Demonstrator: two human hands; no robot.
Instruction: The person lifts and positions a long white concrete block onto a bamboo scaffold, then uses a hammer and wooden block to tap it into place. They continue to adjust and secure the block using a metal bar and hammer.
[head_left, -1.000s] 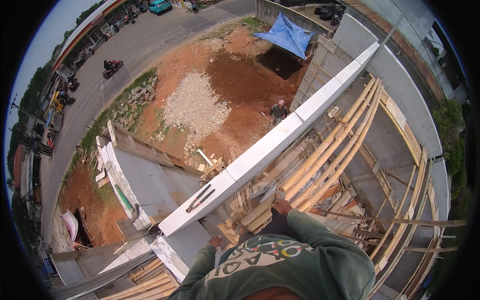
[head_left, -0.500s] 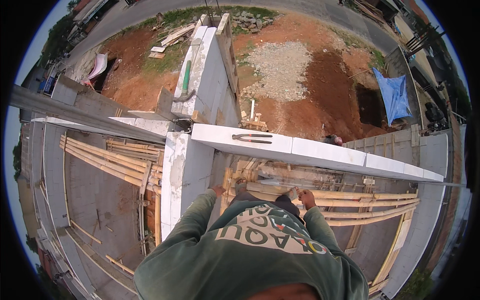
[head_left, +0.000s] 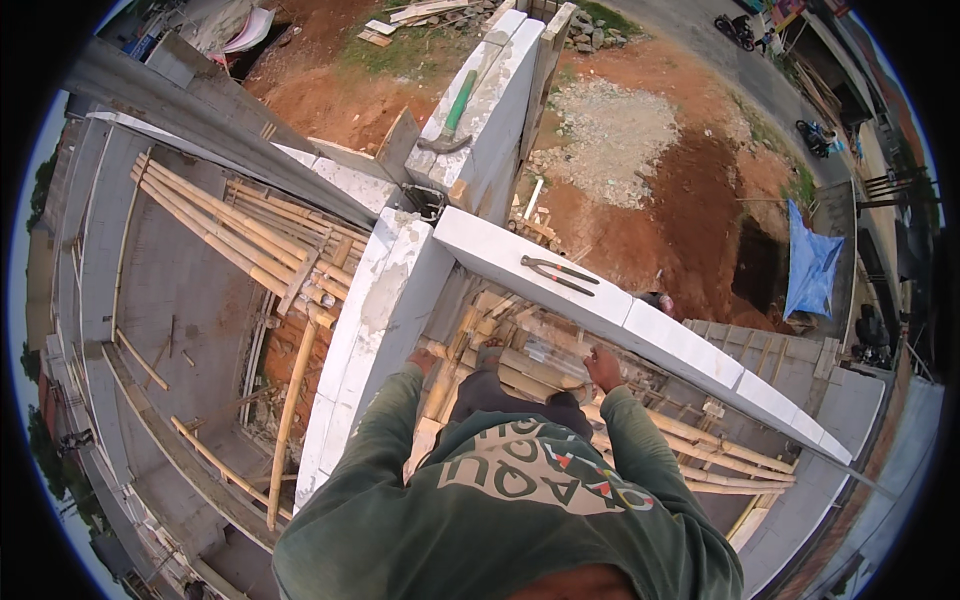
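My left hand hangs beside the inner face of a pale block wall, its fingers small in view and loosely apart. To the right, my right hand is raised above bamboo poles, with loosely bent fingers and nothing visible in it. Ahead, black pincers lie on top of a white block wall. A claw hammer with a green handle rests on the wall stub beyond the corner. My feet stand on bamboo and boards between the walls, below the wall tops.
Bundled bamboo poles span the room at left; more poles run right. A grey beam slants to the wall corner. Outside lie red soil, a gravel patch, a pit and a blue tarp. Part of a person shows beyond the wall.
The view has turned left, so walls and tools appear tilted clockwise and shifted. My right hand has lifted a little, and its fingers have loosened. Pincers and hammer stay on the walls.
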